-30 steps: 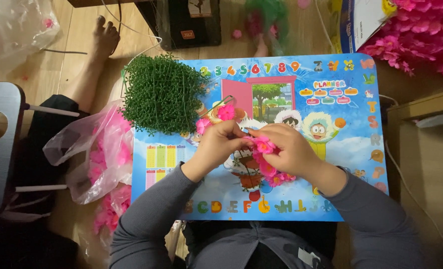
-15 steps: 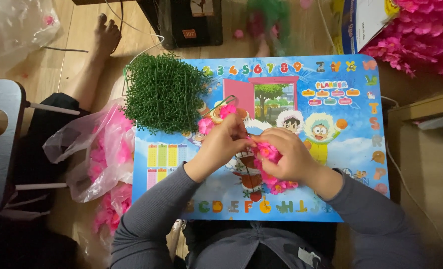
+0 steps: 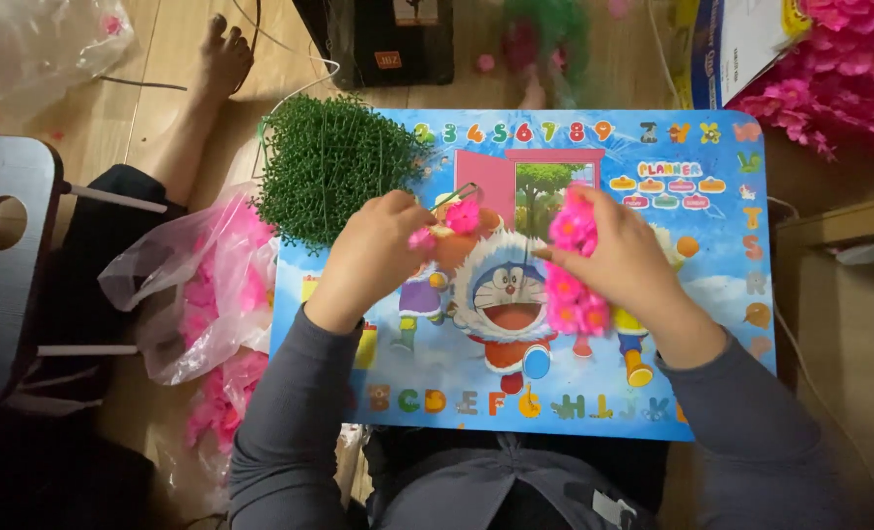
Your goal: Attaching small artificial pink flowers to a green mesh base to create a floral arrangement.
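A: Packages in the shot? 
B: A clear plastic bag [image 3: 196, 285] of pink petals slumps at nine o'clock, just beside the table [image 3: 722, 294]. A second crumpled clear bag [image 3: 39, 39] sits at eleven.

A: Any boxes or labels? 
B: A blue, white and yellow carton [image 3: 737, 44] at one o'clock; a small orange label [image 3: 388, 60] on the black case at twelve.

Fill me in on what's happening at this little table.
A person sits at a small blue picture table and works with artificial pink flowers. The left hand pinches a pink flower piece on a thin stem, while the right hand holds a cluster of pink blossoms. The hands are apart above the tabletop. A heap of green plastic stems lies at the table's far left corner, and a plastic bag of pink petals sits on the floor beside it.
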